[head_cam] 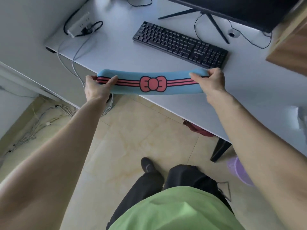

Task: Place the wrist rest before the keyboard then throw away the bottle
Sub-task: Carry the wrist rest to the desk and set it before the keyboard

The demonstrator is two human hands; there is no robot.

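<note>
Two hands, left hand [97, 87] and right hand [211, 80], pinched shut on opposite ends of wrist rest [152, 82], held over desk [116, 52] front edge. Long axis roughly parallel to keyboard [180, 44], lying farther in and rightward. Right hand nearer. Bottle not discernible.

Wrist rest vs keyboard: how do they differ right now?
The wrist rest is blue with a pink bow and stripes; the keyboard is plain black. The wrist rest is held at its ends by the left hand and right hand; the keyboard lies on the desk, untouched. Both are long, narrow bars of similar length.
</note>
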